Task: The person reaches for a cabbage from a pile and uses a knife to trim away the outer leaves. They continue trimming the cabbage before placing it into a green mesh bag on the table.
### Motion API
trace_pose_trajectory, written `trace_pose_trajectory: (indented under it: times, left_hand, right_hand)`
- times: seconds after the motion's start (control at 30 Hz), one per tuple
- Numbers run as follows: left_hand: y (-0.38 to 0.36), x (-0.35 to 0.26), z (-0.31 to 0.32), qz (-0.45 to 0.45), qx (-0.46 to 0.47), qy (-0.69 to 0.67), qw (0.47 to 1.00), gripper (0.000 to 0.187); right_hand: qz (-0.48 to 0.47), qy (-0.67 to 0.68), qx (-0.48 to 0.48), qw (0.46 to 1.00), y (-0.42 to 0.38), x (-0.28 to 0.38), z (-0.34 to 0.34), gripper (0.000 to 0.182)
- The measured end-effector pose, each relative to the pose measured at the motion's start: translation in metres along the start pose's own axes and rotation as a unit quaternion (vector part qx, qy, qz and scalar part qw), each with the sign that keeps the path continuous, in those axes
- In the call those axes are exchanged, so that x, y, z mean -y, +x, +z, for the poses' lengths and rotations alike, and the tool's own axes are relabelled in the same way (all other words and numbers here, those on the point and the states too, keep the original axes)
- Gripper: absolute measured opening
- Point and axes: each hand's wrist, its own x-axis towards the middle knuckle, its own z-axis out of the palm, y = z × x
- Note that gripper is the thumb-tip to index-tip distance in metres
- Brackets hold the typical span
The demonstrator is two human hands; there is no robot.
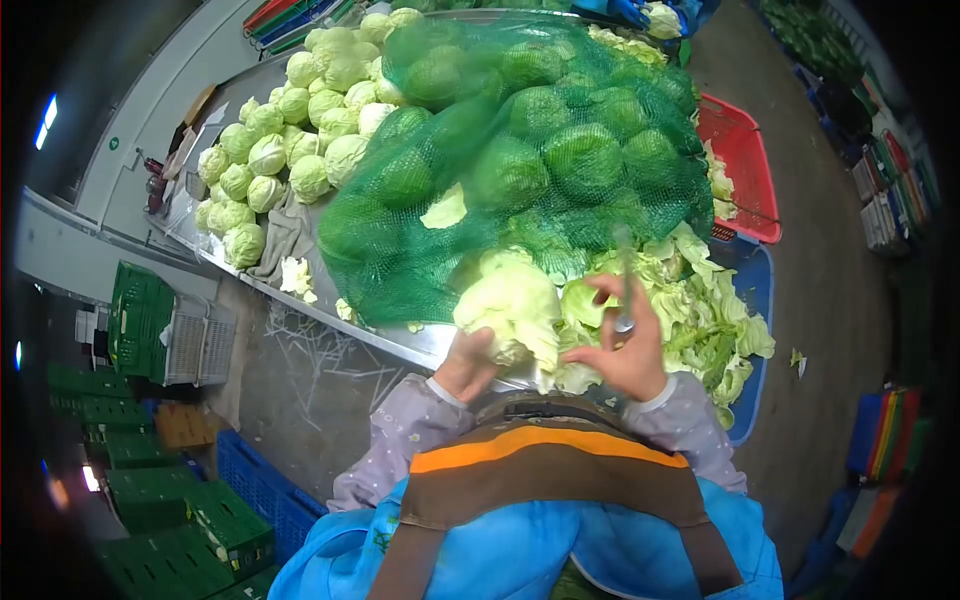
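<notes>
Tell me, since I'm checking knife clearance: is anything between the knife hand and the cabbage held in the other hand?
Nothing visible. The right hand holds the knife beside the cabbage, which the left hand grips; loose leaves lie to the right, the netted sack behind.

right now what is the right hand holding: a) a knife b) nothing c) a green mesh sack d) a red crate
a, the right hand grips a knife with its blade pointing up, beside the cabbage that the left hand holds.
</notes>
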Motion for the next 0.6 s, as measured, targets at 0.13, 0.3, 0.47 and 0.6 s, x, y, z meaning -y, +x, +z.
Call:
trace_pose_trajectory:
  times: [0.13,0.3,0.47,0.6]
  left_hand:
    - [0.002,0.003,0.011,0.044,-0.046,0.081,0.995,0.073]
    - [0.002,-0.001,0.008,0.004,0.024,-0.046,0.999,0.072]
    - [-0.001,-0.005,0.019,-0.132,0.095,-0.301,0.94,0.089]
    - [0.002,0.001,0.023,-0.157,0.071,-0.201,0.964,0.095]
  right_hand:
    - [-0.217,-0.19,0.181,0.94,-0.023,0.002,0.044,0.03]
    - [-0.148,0.035,0.271,0.951,-0.019,0.01,0.025,0.012]
    - [0.218,0.244,-0.04,0.944,-0.002,-0.003,-0.009,0.044]
    - [0.203,0.324,-0.008,0.924,0.008,-0.015,-0.003,0.068]
